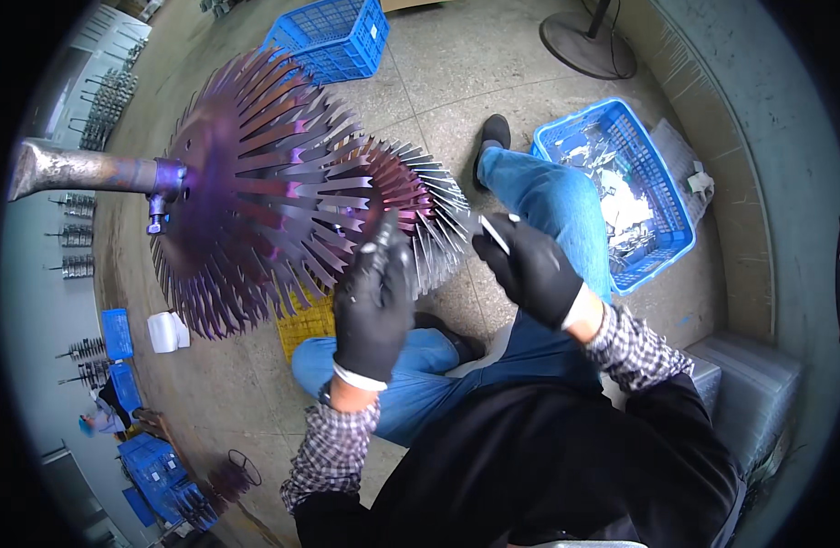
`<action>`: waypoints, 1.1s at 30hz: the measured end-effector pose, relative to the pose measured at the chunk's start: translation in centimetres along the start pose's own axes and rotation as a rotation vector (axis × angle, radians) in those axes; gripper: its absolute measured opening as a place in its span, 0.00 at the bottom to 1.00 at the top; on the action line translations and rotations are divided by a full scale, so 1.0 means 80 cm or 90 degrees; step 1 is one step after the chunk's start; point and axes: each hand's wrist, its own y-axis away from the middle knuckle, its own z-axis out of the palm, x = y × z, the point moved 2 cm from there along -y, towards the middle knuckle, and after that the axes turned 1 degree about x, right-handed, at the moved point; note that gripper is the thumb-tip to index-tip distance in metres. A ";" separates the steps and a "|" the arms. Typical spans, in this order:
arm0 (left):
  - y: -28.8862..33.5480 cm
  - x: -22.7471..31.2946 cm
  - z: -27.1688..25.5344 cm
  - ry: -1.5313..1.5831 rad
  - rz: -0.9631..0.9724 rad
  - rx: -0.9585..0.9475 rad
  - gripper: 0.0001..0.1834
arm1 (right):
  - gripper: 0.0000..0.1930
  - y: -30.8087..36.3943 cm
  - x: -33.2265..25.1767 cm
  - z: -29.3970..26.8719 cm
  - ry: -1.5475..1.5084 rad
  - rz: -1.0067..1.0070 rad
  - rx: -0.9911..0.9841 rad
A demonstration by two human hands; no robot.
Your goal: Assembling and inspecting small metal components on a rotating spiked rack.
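Note:
In front of me stands a large round rack [217,173] of purple-tinted metal, ringed with forked prongs. Behind it and to the right, a second ring of prongs [429,247] carries many thin silvery pieces. My left hand [376,306], in a black glove, is up against the near prongs. Its fingers are closed together, and what they hold, if anything, I cannot make out. My right hand [537,274], also gloved in black, pinches a thin, shiny metal strip [495,235] just right of the second ring.
On the right, a blue plastic basket [552,128] holds a heap of small shiny metal pieces. Another blue crate [356,46] stands beyond the rack. A metal shaft [91,172] juts out leftward. A round stand base [584,46] is at the far right, and a yellow crate [306,320] sits beneath the rack.

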 end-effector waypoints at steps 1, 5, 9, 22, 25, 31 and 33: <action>-0.008 -0.009 -0.002 0.000 0.000 -0.004 0.23 | 0.14 -0.010 0.018 0.006 0.000 0.003 0.002; -0.021 -0.036 -0.001 -0.228 0.051 -0.016 0.24 | 0.12 -0.031 0.071 0.048 -0.115 0.072 -0.028; -0.024 -0.043 0.002 -0.332 0.169 -0.012 0.25 | 0.14 -0.037 0.084 0.071 -0.151 0.124 -0.071; -0.020 -0.036 -0.001 -0.283 0.126 -0.044 0.26 | 0.16 -0.039 0.097 0.095 -0.048 0.090 -0.133; -0.020 -0.037 -0.001 -0.296 0.134 -0.051 0.27 | 0.17 -0.040 0.093 0.093 -0.039 0.076 -0.132; -0.018 -0.056 0.000 -0.398 0.150 -0.085 0.28 | 0.15 -0.048 0.079 0.088 -0.024 0.030 -0.135; -0.018 -0.066 0.001 -0.446 0.145 -0.113 0.29 | 0.15 -0.051 0.075 0.088 0.000 0.000 -0.128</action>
